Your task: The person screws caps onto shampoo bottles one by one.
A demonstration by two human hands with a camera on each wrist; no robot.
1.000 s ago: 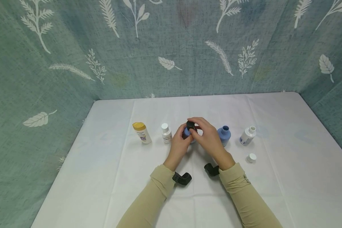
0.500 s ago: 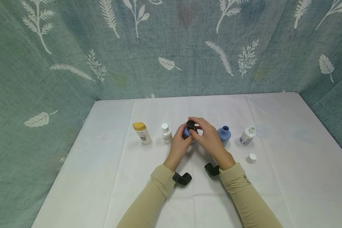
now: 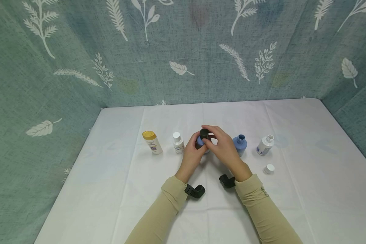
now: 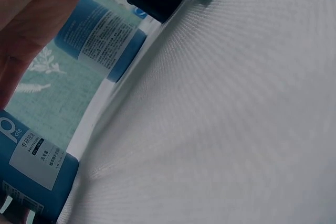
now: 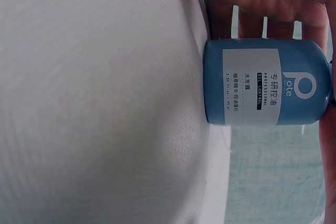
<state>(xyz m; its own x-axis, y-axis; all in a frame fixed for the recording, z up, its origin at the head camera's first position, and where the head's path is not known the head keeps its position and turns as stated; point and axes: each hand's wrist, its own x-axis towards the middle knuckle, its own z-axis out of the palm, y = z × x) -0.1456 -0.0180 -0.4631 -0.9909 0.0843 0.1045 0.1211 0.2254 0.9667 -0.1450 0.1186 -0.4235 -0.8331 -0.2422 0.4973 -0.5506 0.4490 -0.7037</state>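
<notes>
My left hand [image 3: 191, 156] grips a small blue shampoo bottle [image 5: 252, 82] that stands upright on the white cloth, its fingers behind the bottle. At the bottle's top my right hand [image 3: 225, 149] pinches a round black cap [image 3: 204, 133] between thumb and fingers. In the left wrist view the held bottle's labelled side [image 4: 39, 163] shows at lower left. Just right of my right hand stands a second blue bottle [image 3: 240, 145] with an uncapped, dark mouth.
On the left stand a white bottle with a yellow cap [image 3: 151, 142] and a small white-capped bottle [image 3: 178, 142]. An uncapped white bottle [image 3: 265, 145] stands at right, a loose white cap [image 3: 269, 169] in front of it. A patterned green curtain [image 3: 183, 51] hangs behind the table.
Both hands stay in place on the bottle and its cap. Only a very slight shift of the right fingers at the cap shows; everything on the table is unmoved.
</notes>
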